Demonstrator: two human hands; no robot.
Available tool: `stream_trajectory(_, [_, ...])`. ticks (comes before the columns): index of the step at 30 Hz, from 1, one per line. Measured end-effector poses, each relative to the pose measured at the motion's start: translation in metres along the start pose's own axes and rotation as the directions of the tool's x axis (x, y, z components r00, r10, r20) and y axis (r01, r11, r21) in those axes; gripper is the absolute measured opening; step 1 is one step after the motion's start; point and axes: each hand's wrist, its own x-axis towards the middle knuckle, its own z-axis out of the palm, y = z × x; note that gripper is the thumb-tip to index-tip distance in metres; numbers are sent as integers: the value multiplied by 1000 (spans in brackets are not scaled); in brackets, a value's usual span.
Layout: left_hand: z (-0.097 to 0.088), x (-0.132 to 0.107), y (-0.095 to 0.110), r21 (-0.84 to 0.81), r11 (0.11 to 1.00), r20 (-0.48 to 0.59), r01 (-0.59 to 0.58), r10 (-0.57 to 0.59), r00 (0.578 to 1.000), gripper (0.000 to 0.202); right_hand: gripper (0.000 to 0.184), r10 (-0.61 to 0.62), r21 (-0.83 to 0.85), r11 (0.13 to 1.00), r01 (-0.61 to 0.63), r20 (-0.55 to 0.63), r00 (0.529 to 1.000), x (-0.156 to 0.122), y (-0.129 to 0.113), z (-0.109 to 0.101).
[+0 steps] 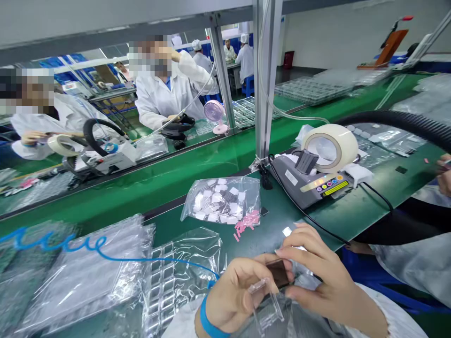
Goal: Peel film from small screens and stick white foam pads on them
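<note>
My left hand (227, 298), with a blue wrist strap (208, 315), is closed around a small clear plastic frame (277, 307). A small dark rectangular panel (278, 273) lies against the fingers of the same hand. From the right, the thumb and fingers of my right hand (327, 277) pinch about the panel's edges. How firmly each hand bears the panel is partly hidden by the fingers. Beyond the hands, a clear bag (220, 199) of small white-and-dark pieces sits on the green bench, with loose pink strips (248, 221) at its corner.
A grey device (299, 185) carries a large tape roll (331, 148), with a black cable (310, 218) trailing near my right hand. At left are clear plastic trays (160, 286) and a coiled blue cord (141, 259). A metal post (264, 84) rises behind. Co-workers sit across and at right.
</note>
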Motion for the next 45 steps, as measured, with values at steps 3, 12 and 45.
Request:
stream_trajectory(3, [0,1,-2,-47,999,-21,0,-1,1000,34,27,-11,2,1000,11,-26,1000,1,3,6])
stream_trajectory(12, [-15,3,-10,143,985,-102,-93,108,989,33,30,-54,-149,988,43,-71,996,0,-6,-8])
stream_trajectory(45, [-45,-10,-8,-133,962,-404,-240,168,899,30,25,498,-399,848,-349,372,783,13,27,58])
